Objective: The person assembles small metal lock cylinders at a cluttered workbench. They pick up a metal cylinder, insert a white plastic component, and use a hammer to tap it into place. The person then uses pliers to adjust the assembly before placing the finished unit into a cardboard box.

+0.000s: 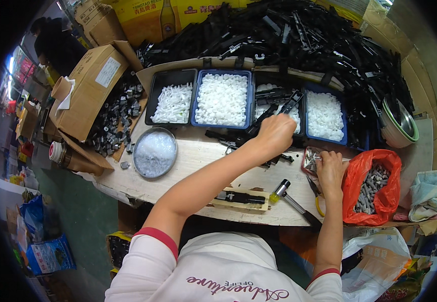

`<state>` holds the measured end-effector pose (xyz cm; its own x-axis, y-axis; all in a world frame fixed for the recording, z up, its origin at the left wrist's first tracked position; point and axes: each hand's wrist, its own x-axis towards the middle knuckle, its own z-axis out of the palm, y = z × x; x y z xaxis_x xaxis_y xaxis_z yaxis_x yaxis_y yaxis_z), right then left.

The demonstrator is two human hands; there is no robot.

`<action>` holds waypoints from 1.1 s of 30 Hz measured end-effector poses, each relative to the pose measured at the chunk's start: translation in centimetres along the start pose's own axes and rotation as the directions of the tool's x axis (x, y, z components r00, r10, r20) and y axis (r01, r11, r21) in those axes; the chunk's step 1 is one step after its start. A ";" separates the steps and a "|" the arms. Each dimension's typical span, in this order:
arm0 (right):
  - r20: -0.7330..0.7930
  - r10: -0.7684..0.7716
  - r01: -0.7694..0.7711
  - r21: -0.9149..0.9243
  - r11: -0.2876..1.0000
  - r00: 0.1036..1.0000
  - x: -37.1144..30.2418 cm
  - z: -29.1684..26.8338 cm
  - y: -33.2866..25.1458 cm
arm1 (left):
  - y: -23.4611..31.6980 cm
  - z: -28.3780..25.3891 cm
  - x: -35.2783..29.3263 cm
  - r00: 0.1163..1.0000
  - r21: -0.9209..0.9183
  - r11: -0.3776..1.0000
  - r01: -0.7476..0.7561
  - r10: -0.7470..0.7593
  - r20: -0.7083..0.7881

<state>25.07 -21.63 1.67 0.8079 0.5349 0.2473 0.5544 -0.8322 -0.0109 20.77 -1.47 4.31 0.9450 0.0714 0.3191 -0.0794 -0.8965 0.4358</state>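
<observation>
My left hand (pixel 277 134) is closed over the front of a black tray holding white pieces and long black plastic parts (pixel 291 102). Its fingertips are hidden, so what it grips does not show. My right hand (pixel 331 168) has its fingers bent and drawn together at a small red-edged box (pixel 309 160) of shiny small pieces; anything pinched there is too small to make out. Nearer me, a black part (pixel 242 197) lies in a pale wooden holder (pixel 264 202). Beside it rests a hammer (pixel 294 202) with a yellow end. A yellow-handled tool (pixel 320 205) lies partly behind my right wrist.
Trays of white plastic pieces (pixel 222 98) line the bench's back, below a heap of black parts (pixel 319 35). A round metal bowl (pixel 154 152) stands left, near a bottle (pixel 72 158) and a cardboard box (pixel 90 93). A red bag (pixel 372 186) of grey pieces sits right.
</observation>
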 end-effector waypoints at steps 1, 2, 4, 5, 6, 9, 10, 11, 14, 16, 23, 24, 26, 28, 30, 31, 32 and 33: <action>0.039 0.003 -0.001 -0.052 0.999 0.999 0.2 0.5 0.2 | 0.2 0.8 1.6 0.999 0.036 0.999 0.005 -0.006 0.040; 0.053 -0.004 0.007 -0.044 0.999 0.999 0.4 0.9 0.3 | 0.5 1.4 2.9 0.997 0.074 0.997 0.010 -0.016 0.076; 0.081 -0.020 0.022 -0.028 0.999 0.997 0.8 1.3 0.1 | 0.3 2.2 4.1 0.994 0.114 0.993 0.013 -0.025 0.110; 0.083 -0.037 0.039 -0.018 0.999 0.996 0.7 1.5 0.0 | 0.1 2.6 4.4 0.993 0.114 0.993 0.008 -0.021 0.114; 0.080 -0.050 0.051 -0.010 0.999 0.996 0.8 1.7 0.2 | 0.0 3.0 4.7 0.993 0.114 0.993 0.003 -0.017 0.119; 0.068 -0.075 0.073 0.026 0.997 0.995 0.7 2.4 0.7 | -1.0 3.4 4.6 0.994 0.087 0.996 -0.031 0.021 0.111; 0.061 -0.076 0.073 0.037 0.997 0.995 0.6 2.5 0.7 | -1.2 3.4 4.6 0.993 0.077 0.996 -0.040 0.031 0.116; 0.052 -0.082 0.080 0.048 0.996 0.995 0.6 2.5 0.7 | -1.2 3.2 4.5 0.994 0.066 0.997 -0.043 0.036 0.104; 0.052 -0.093 0.088 0.096 0.992 0.994 0.4 2.0 0.6 | -1.4 2.9 4.4 0.992 0.065 0.998 -0.024 0.016 0.128; 0.060 -0.084 0.076 0.136 0.988 0.995 0.3 1.6 0.6 | -1.9 2.7 4.2 0.994 -0.048 0.999 0.017 -0.012 0.112; 0.040 0.001 -0.019 0.444 0.896 0.999 -0.4 1.1 1.8 | -2.9 -0.4 3.0 0.937 -0.673 0.652 0.350 -0.251 0.243; 0.053 0.022 -0.044 0.484 0.874 0.998 -0.5 1.0 1.8 | -2.9 -0.8 2.6 0.906 -0.737 0.528 0.422 -0.281 0.317; -0.012 0.033 -0.021 0.538 0.843 0.999 -0.6 1.4 2.1 | -2.8 -1.2 1.5 0.911 -0.828 0.391 0.401 -0.266 0.316; 0.001 0.080 -0.056 0.724 0.688 0.997 -0.6 1.5 1.8 | -2.7 -1.5 -0.1 0.915 -0.896 0.242 0.373 -0.255 0.312; 0.129 0.134 -0.167 0.932 0.323 0.983 -1.2 0.7 0.5 | -1.6 -2.1 -2.6 0.920 -0.933 0.085 0.349 -0.219 0.324; 0.119 0.091 -0.141 0.945 0.295 0.989 -1.5 -0.2 -0.4 | -1.1 -2.3 -3.9 0.918 -0.932 0.064 0.358 -0.209 0.338; 0.111 0.052 -0.121 0.956 0.267 0.992 -1.9 -1.6 -1.5 | -0.5 -2.2 -5.3 0.913 -0.928 0.039 0.371 -0.196 0.357; 0.103 0.008 -0.102 0.966 0.236 0.995 -2.2 -2.7 -2.6 | -0.1 -2.1 -7.0 0.918 -0.935 0.003 0.355 -0.191 0.348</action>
<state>21.28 -20.99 3.80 0.8284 0.5408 0.1462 0.2419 -0.1099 -0.9641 13.49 -1.00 3.78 0.9929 0.0847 -0.0830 0.0385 0.4317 0.9012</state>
